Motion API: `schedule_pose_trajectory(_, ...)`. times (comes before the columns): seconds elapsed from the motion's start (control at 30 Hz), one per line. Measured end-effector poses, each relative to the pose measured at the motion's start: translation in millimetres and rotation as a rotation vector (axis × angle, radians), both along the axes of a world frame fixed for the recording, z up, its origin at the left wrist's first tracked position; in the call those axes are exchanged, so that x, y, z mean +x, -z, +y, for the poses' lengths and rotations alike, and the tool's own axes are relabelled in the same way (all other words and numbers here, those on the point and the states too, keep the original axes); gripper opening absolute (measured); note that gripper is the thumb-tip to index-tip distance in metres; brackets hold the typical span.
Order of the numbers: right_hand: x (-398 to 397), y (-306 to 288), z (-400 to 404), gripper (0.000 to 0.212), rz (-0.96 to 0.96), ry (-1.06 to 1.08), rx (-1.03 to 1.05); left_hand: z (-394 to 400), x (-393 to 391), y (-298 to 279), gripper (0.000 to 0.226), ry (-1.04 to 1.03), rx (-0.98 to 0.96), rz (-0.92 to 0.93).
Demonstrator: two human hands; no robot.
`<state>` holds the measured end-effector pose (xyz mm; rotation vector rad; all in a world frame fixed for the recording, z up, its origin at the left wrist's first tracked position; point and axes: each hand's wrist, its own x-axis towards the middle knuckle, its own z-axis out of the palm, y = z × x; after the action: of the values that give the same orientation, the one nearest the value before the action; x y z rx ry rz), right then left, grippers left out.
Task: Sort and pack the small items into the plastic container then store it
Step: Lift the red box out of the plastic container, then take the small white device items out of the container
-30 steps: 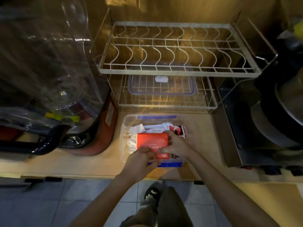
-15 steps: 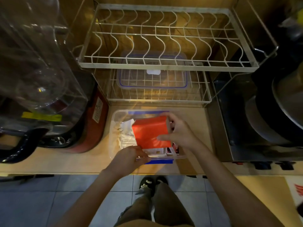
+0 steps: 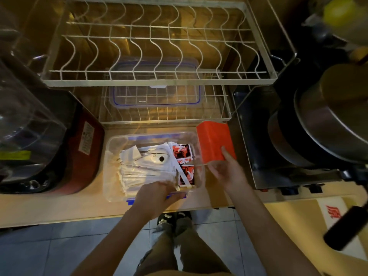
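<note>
A clear plastic container (image 3: 113, 166) with blue clips stands on the wooden counter in front of me. Inside lie several white paper sachets (image 3: 143, 166) and, at its right side, red-and-black packets (image 3: 184, 153). My left hand (image 3: 157, 195) grips the container's near rim. My right hand (image 3: 227, 170) holds an orange-red box (image 3: 214, 141) upright just right of the container, outside it. The container's clear lid (image 3: 157, 96) with a blue seal lies on the lower shelf of the wire dish rack behind.
A two-tier wire dish rack (image 3: 159, 76) stands behind the container. A red appliance (image 3: 79, 148) and clear plastic jug (image 3: 25, 116) crowd the left. A stove (image 3: 278, 176) with metal pots (image 3: 330, 120) sits at the right. A tiled floor lies below the counter edge.
My right hand lifted the orange-red box off the sachets and carried it out to the container's right side. My left hand stayed at the near rim. The view moved closer.
</note>
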<state>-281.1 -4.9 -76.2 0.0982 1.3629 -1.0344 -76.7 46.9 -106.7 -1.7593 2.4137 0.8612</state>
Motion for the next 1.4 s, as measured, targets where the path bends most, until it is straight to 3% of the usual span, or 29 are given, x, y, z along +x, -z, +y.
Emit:
schedule_pose_trajectory(0.1, -0.2, 17.3, -1.0, 0.036, -0.017, 0.044, 0.096, 1.2, 4.7, -0.8, 0.092, -0.024, -0.024, 0.033)
schedule_pose_trajectory(0.2, 1.7, 28.5, 0.2, 0.063, 0.155, 0.034, 0.161, 1.8, 8.4, 0.4, 0.111, -0.032, -0.041, 0.047)
schedule_pose_trajectory(0.33, 7.6, 36.4, 1.9, 0.073, 0.441, 0.018, 0.102, -0.4, 6.9, -1.6, 0.100, 0.006, -0.050, 0.037)
schedule_pose_trajectory(0.57, 7.4, 21.2, 3.4, 0.077, 0.836, -0.463, 0.174, 0.1, 6.0, 0.3, 0.085, 0.008, -0.019, -0.041)
schedule_pose_trajectory(0.7, 20.9, 2.4, 4.4, 0.088, 1.116, -0.724, -0.132, -2.8, 4.7, -8.0, 0.048, -0.055, 0.116, 0.061)
schedule_pose_trajectory(0.8, 45.5, -12.4, -0.3, 0.062, 1.268, -0.899, -0.434, -9.8, 13.1, -22.4, 0.034, -0.207, 0.139, 0.232)
schedule_pose_trajectory(0.9, 72.5, -12.8, -6.3, 0.046, 1.224, -1.026, -0.683, -18.0, 29.8, -26.7, 0.029, -0.348, -0.195, 0.174)
schedule_pose_trajectory(1.0, 92.9, -2.4, -11.1, 0.052, 1.196, -1.215, -0.743, -28.4, 46.9, -22.3, 0.036, -0.508, -0.395, 0.171)
schedule_pose_trajectory(1.07, 104.3, 10.1, -15.6, 0.059, 1.262, -1.382, -0.767, -35.9, 58.1, -14.6, 0.032, -0.553, -0.370, 0.129)
schedule_pose_trajectory(1.17, 116.6, 29.7, -19.1, 0.061, 1.404, -1.539, -0.749, -44.6, 69.4, 1.5, 0.048, -0.529, -0.204, -0.012)
schedule_pose_trajectory(1.27, 122.9, 41.5, -18.7, 0.055, 1.472, -1.517, -0.728, -52.3, 71.8, 14.9, 0.062, -0.547, -0.088, -0.093)
schedule_pose_trajectory(1.4, 127.1, 47.9, -22.8, 0.045, 1.514, -1.463, -0.695, -58.9, 70.0, 21.4, 0.059, -0.550, -0.080, -0.112)
